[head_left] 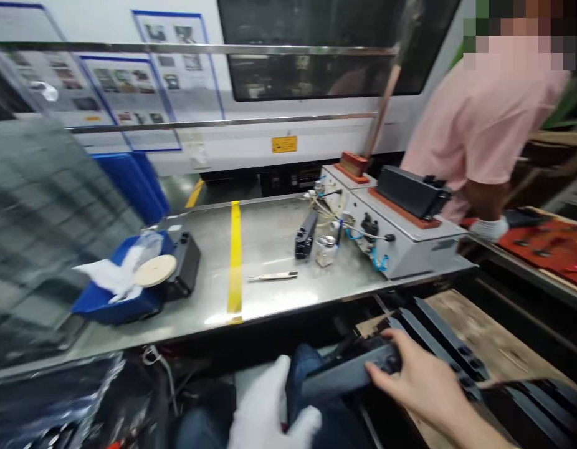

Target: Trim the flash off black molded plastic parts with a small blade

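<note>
My right hand [417, 374], bare, pinches a long dark grey plastic housing [338, 377] between thumb and fingers, above my lap. My left hand [272, 408] wears a white glove; its thumb and fingers are apart around the space at the housing's near left end. Whether the glove touches the housing I cannot tell. Just right of my right hand, several similar long grey housings [450, 340] lie in a row on a brown board [485, 330].
A metal bench [265, 237] carries a tweezer-like tool [273, 276], a small clear bottle [326, 251], a black part [306, 236], a grey fixture box [412, 249] and a blue bin [118, 305]. A plastic-wrapped bundle [55, 399] lies lower left. Another person [475, 125] stands at right.
</note>
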A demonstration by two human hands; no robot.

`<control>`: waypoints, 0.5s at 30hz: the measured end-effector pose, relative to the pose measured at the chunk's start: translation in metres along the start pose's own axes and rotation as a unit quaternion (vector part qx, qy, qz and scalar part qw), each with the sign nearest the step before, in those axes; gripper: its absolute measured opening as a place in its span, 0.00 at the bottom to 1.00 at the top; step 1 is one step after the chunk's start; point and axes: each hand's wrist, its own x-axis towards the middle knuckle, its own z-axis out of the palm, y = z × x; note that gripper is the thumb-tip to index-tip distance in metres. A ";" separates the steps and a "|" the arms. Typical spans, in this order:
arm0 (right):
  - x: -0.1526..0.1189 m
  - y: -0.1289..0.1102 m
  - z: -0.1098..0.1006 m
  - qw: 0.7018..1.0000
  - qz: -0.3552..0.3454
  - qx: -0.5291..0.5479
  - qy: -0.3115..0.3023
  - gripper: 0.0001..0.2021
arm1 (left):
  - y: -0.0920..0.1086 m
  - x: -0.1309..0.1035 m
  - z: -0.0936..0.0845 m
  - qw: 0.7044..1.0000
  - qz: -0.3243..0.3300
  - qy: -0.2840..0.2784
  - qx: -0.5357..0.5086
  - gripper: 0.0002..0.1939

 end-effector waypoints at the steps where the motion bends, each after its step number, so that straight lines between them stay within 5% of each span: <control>1: -0.004 -0.031 0.015 0.997 -0.065 0.010 -0.029 0.25 | -0.008 0.004 0.009 0.999 -0.025 -0.015 0.042 0.38; 4: -0.003 -0.106 0.046 0.963 -0.239 0.025 -0.121 0.23 | -0.032 0.012 0.023 0.976 -0.132 -0.053 0.167 0.33; 6: 0.019 -0.137 0.056 0.938 -0.308 0.026 -0.157 0.22 | -0.047 0.006 0.012 0.971 -0.202 -0.019 0.128 0.22; 8: 0.058 -0.158 0.064 0.934 -0.323 0.014 -0.151 0.13 | -0.059 -0.011 -0.011 0.971 -0.237 0.036 -0.010 0.16; 11: 0.126 -0.180 0.083 0.948 -0.299 -0.030 -0.106 0.08 | -0.070 -0.044 -0.045 0.951 -0.201 0.109 -0.210 0.20; 15: 0.179 -0.197 0.115 0.947 -0.301 -0.049 -0.096 0.05 | -0.074 -0.070 -0.063 0.923 -0.158 0.153 -0.316 0.22</control>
